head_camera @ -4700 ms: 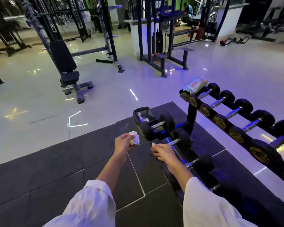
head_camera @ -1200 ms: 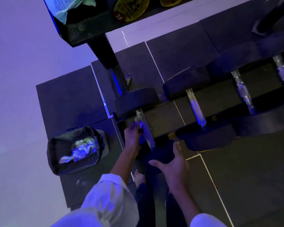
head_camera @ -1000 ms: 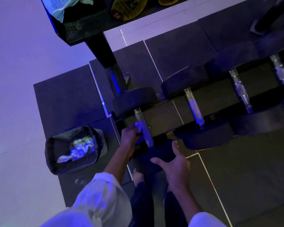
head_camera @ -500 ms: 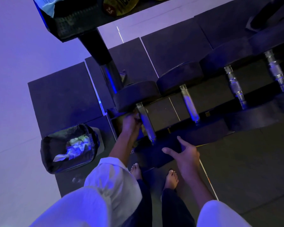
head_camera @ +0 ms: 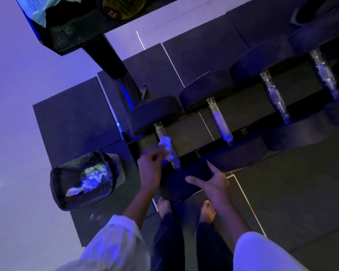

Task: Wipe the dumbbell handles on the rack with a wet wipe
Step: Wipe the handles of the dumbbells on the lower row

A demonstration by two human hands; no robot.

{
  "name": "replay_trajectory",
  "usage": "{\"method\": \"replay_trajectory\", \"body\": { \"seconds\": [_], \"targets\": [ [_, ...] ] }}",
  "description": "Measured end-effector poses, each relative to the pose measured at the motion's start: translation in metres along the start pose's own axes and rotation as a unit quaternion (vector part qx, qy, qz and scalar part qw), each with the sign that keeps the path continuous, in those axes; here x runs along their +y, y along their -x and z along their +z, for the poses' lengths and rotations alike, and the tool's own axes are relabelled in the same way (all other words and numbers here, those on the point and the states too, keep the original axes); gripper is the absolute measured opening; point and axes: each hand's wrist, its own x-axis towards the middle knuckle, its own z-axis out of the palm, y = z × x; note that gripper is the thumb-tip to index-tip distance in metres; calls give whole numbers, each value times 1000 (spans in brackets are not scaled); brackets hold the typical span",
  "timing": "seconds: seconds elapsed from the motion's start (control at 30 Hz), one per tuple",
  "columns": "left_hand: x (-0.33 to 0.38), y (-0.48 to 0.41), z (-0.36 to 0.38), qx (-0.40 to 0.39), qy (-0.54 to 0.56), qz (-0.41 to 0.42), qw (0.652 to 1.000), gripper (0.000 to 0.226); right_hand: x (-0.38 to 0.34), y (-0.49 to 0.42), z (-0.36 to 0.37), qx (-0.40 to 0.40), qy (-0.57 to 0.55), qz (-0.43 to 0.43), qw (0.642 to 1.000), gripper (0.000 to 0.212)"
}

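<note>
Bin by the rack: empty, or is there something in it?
Not empty: crumpled white scraps lie inside the black-lined bin, upright on the floor. How deep the heap goes cannot be told.

knurled metal handle (head_camera: 219, 120), matt rubber mats (head_camera: 74, 114)

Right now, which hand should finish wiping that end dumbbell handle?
Left. The left hand holds the wet wipe at the handle; the right hand is bare, spread open over the near dumbbell head.

Black rack (head_camera: 108, 57) of dumbbells (head_camera: 207, 89), lined bin (head_camera: 70, 202) beside it, on floor mats (head_camera: 72, 114).
</note>
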Motion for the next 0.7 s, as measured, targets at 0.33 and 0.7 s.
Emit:
{"method": "replay_trajectory", "body": {
  "seconds": [0.33, 0.7],
  "targets": [
    [-19, -49, -28, -71, -342, 391, 851, 28, -12, 28, 42, -14, 246, -20, 969, 125],
    [-16, -51, -27, -140, -406, 424, 797, 35, -12, 20, 35, -21, 230, 4, 973, 125]
  ]
}}
